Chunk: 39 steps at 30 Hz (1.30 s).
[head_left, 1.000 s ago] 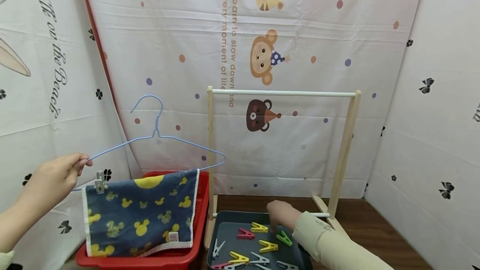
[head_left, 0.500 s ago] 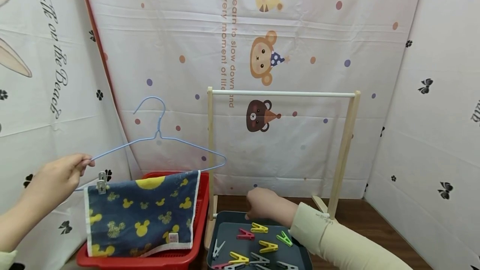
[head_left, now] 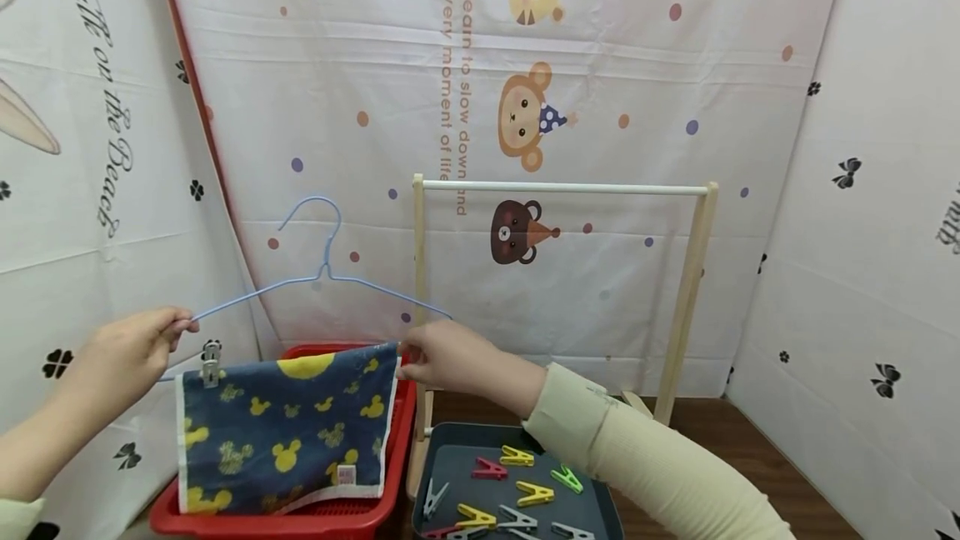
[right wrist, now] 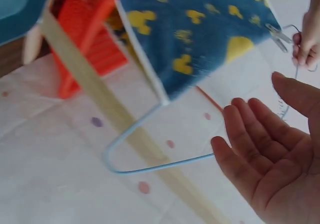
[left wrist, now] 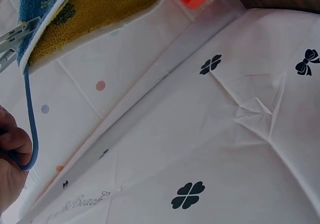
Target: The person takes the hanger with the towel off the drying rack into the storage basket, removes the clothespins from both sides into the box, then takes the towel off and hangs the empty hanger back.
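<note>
In the head view, my left hand (head_left: 123,365) pinches the left end of a blue wire hanger (head_left: 327,253), whose hook points up. Over its lower bar hangs a dark blue towel (head_left: 285,432) with yellow mouse-head prints. A metal clip (head_left: 211,363) grips the towel's top left corner. My right hand (head_left: 457,357) is at the towel's top right corner, overlapping the hanger's right end. In the right wrist view, its fingers (right wrist: 245,134) are loosely extended with nothing between them, and the hanger's bent end (right wrist: 150,169) shows beside them.
A red basket (head_left: 401,448) stands beneath the towel. To its right, a dark tray (head_left: 450,473) carries several yellow, red, green and grey clothespins. Behind the tray stands a wooden rack with a white rail (head_left: 566,188). Printed cloth walls enclose the space.
My right hand has moved left and up from above the tray to the towel's right corner. The hanger and left hand have shifted slightly right.
</note>
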### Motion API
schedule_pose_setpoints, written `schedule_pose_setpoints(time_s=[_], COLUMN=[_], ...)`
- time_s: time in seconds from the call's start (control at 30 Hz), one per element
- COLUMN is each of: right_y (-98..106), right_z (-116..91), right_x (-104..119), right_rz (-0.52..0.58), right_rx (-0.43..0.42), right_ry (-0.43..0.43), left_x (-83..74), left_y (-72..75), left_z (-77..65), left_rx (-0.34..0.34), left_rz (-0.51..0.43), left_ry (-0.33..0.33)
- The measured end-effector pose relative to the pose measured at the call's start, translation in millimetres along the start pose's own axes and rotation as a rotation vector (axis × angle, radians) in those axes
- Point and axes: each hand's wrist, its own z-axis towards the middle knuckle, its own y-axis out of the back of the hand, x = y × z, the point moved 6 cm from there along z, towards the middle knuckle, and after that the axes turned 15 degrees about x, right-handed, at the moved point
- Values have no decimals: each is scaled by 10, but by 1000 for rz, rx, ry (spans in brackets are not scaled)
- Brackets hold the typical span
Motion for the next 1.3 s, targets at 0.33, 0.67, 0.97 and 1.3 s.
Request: schedule_pose_setpoints(time_s=[0.33, 0.67, 0.97, 1.3], right_y=[170, -18, -210, -420], right_z=[424, 878, 1133, 1292], right_x=[416, 780, 963, 1032], right_rz=[89, 39, -37, -23], right_rx=[9, 22, -21, -20], right_ry=[54, 31, 9, -25], left_x=[-42, -49, -27, -66], left_y=[4, -9, 4, 17], left_z=[14, 12, -50, -12], left_rx=[32, 28, 3, -31], left_rz=[8, 3, 14, 2], left_ry=[30, 40, 41, 4])
